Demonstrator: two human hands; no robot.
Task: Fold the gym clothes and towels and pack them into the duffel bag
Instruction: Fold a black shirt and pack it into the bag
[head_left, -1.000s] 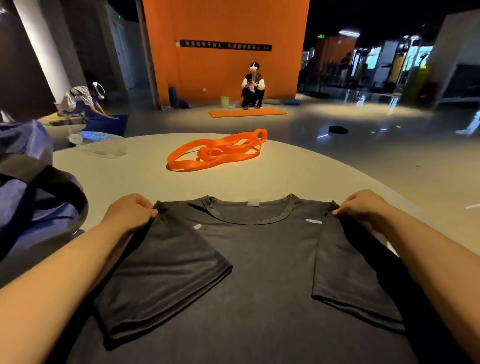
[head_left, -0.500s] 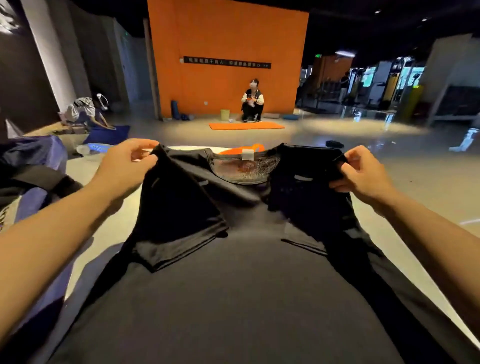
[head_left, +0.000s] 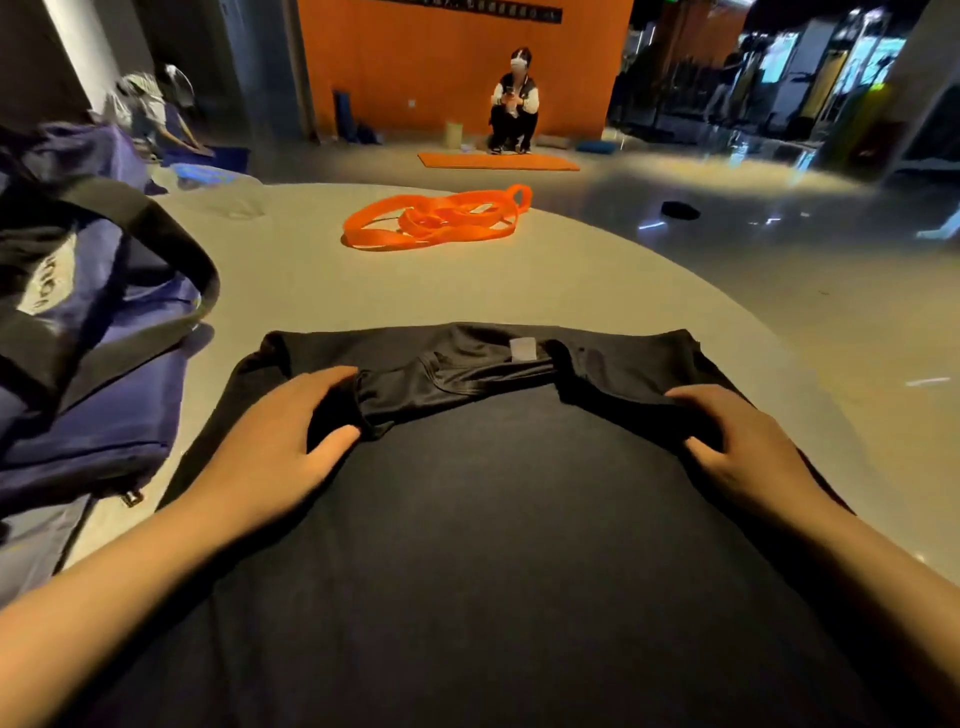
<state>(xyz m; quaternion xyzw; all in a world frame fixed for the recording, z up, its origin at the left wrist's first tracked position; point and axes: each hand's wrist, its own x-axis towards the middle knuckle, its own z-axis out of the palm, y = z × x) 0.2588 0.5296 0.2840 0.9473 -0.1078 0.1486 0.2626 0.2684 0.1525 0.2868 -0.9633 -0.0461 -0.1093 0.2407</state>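
Duffel bag (head_left: 88, 364), well left of the left hand's grip: white panel with dark letters, cut off and turned sideways; not legible. T-shirt (head_left: 467, 519) neck label (head_left: 522, 348), between the two grips and just beyond them: blank white. Dark sign strip (head_left: 498, 9) on the orange wall, far beyond: characters too small to read.

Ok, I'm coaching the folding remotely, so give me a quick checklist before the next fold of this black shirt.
1. Black shirt lying on the table: ok.
2. Left hand gripping the folded edge: ok.
3. Right hand gripping the folded edge: ok.
4. Collar area smooth: not ok, bunched.
5. Duffel bag beside the shirt: ok; open or not, cannot tell.
6. Orange band apart from the shirt: ok.
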